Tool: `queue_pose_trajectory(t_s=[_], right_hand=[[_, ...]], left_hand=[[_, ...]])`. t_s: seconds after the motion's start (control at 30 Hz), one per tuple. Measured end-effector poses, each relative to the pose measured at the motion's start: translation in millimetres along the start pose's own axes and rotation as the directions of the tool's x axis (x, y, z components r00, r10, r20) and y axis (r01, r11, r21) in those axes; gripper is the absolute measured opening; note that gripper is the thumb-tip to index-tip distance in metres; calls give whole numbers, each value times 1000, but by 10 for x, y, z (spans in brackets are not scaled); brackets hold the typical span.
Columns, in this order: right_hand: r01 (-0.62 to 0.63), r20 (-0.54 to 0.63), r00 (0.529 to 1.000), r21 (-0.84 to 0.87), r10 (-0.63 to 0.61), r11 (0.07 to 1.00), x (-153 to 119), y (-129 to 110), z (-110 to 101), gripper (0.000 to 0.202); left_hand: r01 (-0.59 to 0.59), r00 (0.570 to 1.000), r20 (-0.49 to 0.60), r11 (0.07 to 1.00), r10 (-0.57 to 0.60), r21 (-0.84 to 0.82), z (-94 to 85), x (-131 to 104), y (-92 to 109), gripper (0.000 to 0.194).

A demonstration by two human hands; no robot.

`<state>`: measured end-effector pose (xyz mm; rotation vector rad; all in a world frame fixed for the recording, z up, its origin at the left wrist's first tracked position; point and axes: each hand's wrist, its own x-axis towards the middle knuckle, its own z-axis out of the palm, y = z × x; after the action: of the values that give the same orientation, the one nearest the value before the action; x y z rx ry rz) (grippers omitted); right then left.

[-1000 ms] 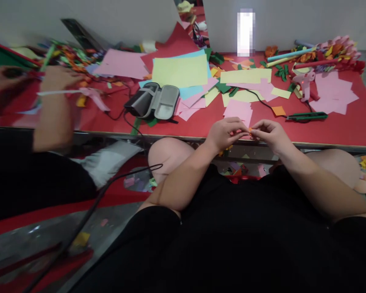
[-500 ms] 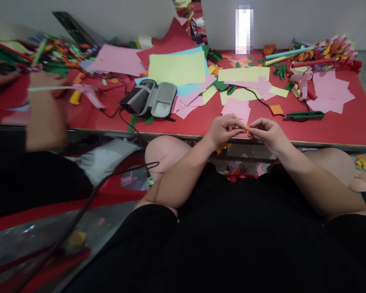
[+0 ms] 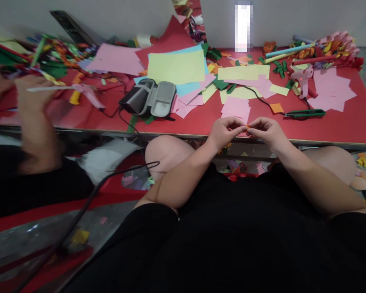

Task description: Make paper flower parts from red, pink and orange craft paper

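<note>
A tiny orange piece of paper is pinched between the fingertips of both hands, just above the table's front edge; its shape is mostly hidden. My left hand is closed on it from the left, thumb and forefinger together. From the right, my right hand grips the same piece. Pink paper squares lie on the table right behind my hands. An orange paper square and a green utility knife rest to the right, near a pink glue gun standing upright.
On the red table are yellow sheets, an open grey case, and a second pink glue gun with its cord. Paper flowers pile up at the back right. A co-worker's arm reaches in at the left.
My fingertips have drawn closer together, covering more of the orange paper. At the left, the co-worker's hands have shifted and a yellow strip shows beside them.
</note>
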<state>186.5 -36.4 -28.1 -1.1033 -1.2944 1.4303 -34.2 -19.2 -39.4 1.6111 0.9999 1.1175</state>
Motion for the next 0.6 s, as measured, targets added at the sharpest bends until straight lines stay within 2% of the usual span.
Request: queue_pose_trajectory(t_s=[0.33, 0.6], right_hand=[[9, -17, 1000, 18, -8, 1000, 19, 25, 27, 62], [2, -2, 1000, -33, -3, 999, 17, 23, 7, 52]], left_hand=[[71, 997, 10, 989, -70, -129, 9, 4, 0, 47], [51, 998, 50, 997, -48, -59, -58, 24, 37, 45]])
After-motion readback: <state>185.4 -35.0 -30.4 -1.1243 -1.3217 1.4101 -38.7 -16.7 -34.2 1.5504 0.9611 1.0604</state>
